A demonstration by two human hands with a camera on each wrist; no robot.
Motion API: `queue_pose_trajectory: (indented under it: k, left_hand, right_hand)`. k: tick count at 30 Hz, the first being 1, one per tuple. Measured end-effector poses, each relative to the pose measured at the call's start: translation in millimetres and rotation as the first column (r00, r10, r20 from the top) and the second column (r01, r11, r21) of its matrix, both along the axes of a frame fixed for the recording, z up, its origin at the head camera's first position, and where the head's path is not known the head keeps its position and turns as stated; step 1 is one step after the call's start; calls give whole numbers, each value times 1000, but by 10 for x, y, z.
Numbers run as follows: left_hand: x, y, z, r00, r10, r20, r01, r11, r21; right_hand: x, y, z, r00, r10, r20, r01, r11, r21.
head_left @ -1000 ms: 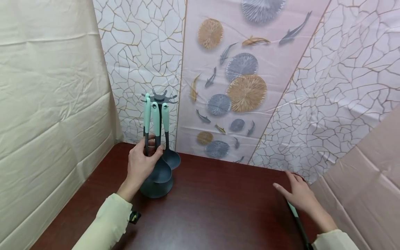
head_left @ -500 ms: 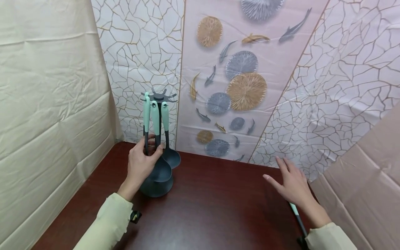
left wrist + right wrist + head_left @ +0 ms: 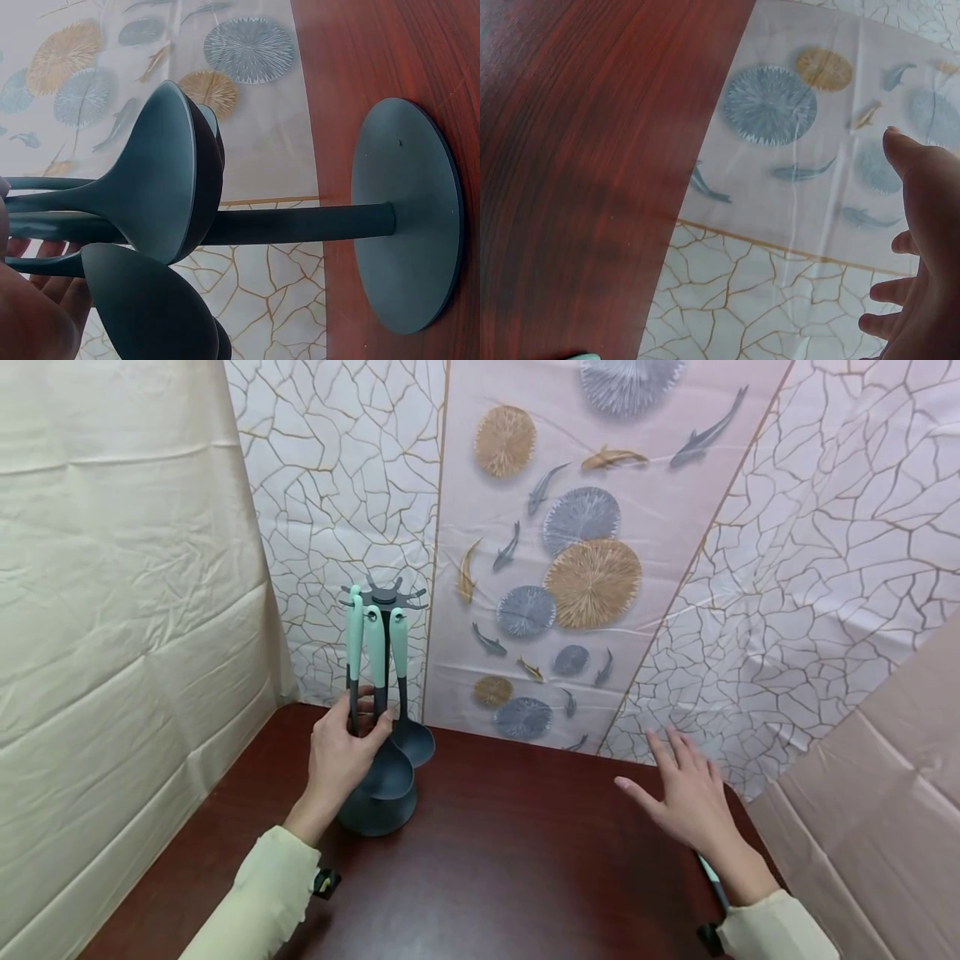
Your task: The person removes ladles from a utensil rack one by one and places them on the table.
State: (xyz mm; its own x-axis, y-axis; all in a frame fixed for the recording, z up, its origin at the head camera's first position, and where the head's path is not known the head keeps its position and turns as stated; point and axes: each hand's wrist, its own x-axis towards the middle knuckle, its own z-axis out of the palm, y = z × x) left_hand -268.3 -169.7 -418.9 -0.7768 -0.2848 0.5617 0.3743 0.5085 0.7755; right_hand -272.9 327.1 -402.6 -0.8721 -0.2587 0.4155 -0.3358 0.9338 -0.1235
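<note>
In the head view a dark utensil stand (image 3: 377, 814) with a round base and a pronged top stands upright at the left back of the table. Several utensils with mint-green handles hang from it, among them a ladle (image 3: 154, 176) and a dark spoon-like utensil (image 3: 146, 304). My left hand (image 3: 341, 756) grips the stand around its pole and the hanging shafts, thumb in front, other fingers partly hidden behind. Over the table's right side my right hand (image 3: 690, 802) is held with fingers spread, holding nothing. Beneath its wrist lies a mint-handled utensil (image 3: 709, 870), mostly covered by the forearm.
A dark red-brown table (image 3: 510, 843) spans the space between the hands. Behind it hangs a patterned cloth (image 3: 540, 568) printed with fish and round leaves. Plain cloth (image 3: 135, 610) closes the left side, and pinkish cloth (image 3: 877, 802) the right.
My right hand has moved left and up, away from the mint-handled utensil at the right edge, its fingers spreading. The left hand and the stand have stayed in place.
</note>
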Motion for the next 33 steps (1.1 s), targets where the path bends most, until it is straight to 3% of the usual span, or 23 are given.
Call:
queue_pose_trajectory:
  k: [15, 33]
  left_hand:
    - [8, 5, 14, 1000, 0, -12, 0, 1000, 6]
    - [14, 2, -19, 1000, -4, -11, 4, 1000, -5]
  right_hand:
    - [-99, -236, 25, 999, 38, -20, -39, 999, -13]
    - [-124, -681, 32, 991, 114, -65, -121, 986, -118]
